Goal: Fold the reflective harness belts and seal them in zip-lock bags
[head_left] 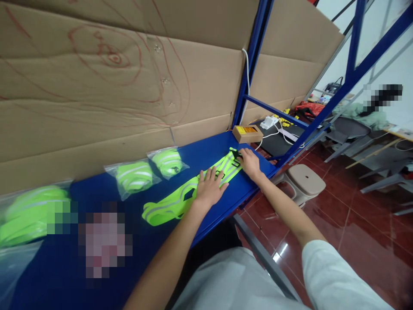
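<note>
A neon yellow-green reflective strap (174, 199) with grey stripes and black buckles lies lengthwise on the blue table (206, 156), its left end looped. My left hand (211, 187) lies on the middle of the strap, palm down with the fingers spread. At the strap's right end, my right hand (250, 162) has its fingers bent together around a black piece (236, 153). The fingertips partly hide that piece.
Clear bags with rolled neon straps (134, 176) stand along the cardboard wall (206, 73). A small cardboard box (248, 134) is at the table's far right corner, near a blue metal post (247, 77). A beige stool (306, 178) stands on the floor, right.
</note>
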`<state>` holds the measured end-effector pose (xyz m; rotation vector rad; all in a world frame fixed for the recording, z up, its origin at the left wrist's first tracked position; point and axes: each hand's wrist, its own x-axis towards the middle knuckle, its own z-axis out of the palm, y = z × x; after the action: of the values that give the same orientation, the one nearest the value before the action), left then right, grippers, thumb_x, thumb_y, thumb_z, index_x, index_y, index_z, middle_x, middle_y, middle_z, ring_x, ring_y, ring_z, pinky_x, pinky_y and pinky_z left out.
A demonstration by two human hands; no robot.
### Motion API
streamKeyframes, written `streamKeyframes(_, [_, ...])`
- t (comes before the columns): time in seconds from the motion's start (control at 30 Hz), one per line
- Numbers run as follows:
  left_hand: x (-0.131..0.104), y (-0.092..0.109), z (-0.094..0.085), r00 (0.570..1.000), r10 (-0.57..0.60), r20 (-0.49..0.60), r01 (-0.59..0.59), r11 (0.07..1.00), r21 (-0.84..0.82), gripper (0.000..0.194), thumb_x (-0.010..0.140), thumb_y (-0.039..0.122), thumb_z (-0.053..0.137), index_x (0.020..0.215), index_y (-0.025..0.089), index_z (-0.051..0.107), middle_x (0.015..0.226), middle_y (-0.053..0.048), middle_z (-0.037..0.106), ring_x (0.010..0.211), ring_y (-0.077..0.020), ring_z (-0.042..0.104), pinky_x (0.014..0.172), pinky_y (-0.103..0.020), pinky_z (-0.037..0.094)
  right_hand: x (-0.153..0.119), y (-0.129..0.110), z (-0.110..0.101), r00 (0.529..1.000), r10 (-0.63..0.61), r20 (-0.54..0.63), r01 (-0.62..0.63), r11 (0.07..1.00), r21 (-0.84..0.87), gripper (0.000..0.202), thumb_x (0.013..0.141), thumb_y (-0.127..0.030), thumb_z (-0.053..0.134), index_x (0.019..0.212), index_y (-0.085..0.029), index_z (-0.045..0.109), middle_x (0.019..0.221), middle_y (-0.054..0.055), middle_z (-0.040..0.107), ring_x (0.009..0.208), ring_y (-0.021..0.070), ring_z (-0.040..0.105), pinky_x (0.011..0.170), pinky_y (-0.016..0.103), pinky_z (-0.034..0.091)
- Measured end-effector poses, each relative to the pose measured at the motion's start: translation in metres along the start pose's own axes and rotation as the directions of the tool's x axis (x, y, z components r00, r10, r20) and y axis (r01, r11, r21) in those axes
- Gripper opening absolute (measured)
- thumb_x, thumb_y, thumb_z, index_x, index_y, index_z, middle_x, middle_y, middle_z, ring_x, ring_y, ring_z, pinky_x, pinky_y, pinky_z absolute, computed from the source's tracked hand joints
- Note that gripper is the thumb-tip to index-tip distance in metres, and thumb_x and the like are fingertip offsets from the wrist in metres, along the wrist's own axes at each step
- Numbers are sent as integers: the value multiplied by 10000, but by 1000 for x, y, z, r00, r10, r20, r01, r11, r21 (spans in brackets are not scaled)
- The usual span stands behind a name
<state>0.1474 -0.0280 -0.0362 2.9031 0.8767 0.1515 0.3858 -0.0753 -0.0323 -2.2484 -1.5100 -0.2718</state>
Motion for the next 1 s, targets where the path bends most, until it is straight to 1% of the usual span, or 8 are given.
streamKeyframes(0.13, [0,0,1,1000,6,-11,-6,1000,11,674,1035,578,252,1591,208,344,1648,-170,312,1546,-349,260,1248,-613,147,-13,-14,-1,978,-180,104,183,983,-20,310,1043,-226,389,1171,-188,670,1276,151,654,1204,276,537,1013,394,379])
streamKeyframes(0.3, [-1,0,2,1000,4,-9,-4,1000,17,677,1036,571,261,1589,190,345,1650,-191,296,1530,-370,290,1239,-630,149,-12,-10,-15,932,-276,237,276,961,35,359,1025,-385,523,1320,-230,656,1407,91,619,1302,257,535,1038,360,427])
streamKeyframes(0.4, [-1,-1,1,1000,14,-1,-14,1000,14,672,1037,575,248,1586,202,354,1650,-182,299,1534,-363,286,1238,-631,156,-3,-3,-22,927,-245,283,237,969,64,365,1036,-467,488,1249,-262,701,1337,53,665,1247,212,592,994,304,474])
streamKeyframes(0.47, [-1,-2,0,1000,22,3,-22,1000,13,667,1040,574,234,1584,208,359,1649,-174,306,1535,-352,289,1239,-627,164,5,0,-21,939,-178,294,169,984,54,376,1027,-465,504,1243,-223,694,1263,79,690,1152,203,641,946,290,497])
streamKeyframes(0.6, [-4,-3,-3,999,35,1,-35,999,18,658,1038,571,258,1582,214,363,1646,-176,311,1532,-348,296,1237,-622,177,18,1,-13,948,-53,315,51,999,14,423,892,-467,704,1166,-145,687,1106,121,710,986,224,670,838,288,512])
streamKeyframes(0.77, [-8,-6,-2,999,45,0,-45,999,19,684,1017,594,334,1589,217,344,1648,-158,316,1534,-352,286,1223,-636,208,28,-9,-11,971,-36,237,39,999,-10,416,810,-299,775,1171,-158,620,1102,104,650,962,234,613,827,315,492])
streamKeyframes(0.9, [-10,-5,3,998,43,-42,-42,999,16,683,1027,569,300,1582,175,357,1651,-151,317,1553,-341,236,1244,-592,200,16,-30,-7,984,-123,131,128,991,-28,315,896,-155,625,1208,-151,582,1212,166,581,1094,302,527,927,411,460])
streamKeyframes(1.0, [-11,-4,7,995,38,-95,-37,999,16,668,1033,541,290,1579,163,357,1644,-169,328,1550,-359,229,1243,-607,172,-4,-43,-2,955,-257,147,259,966,1,205,985,-151,491,1137,-171,627,1189,160,598,1120,295,515,984,418,428])
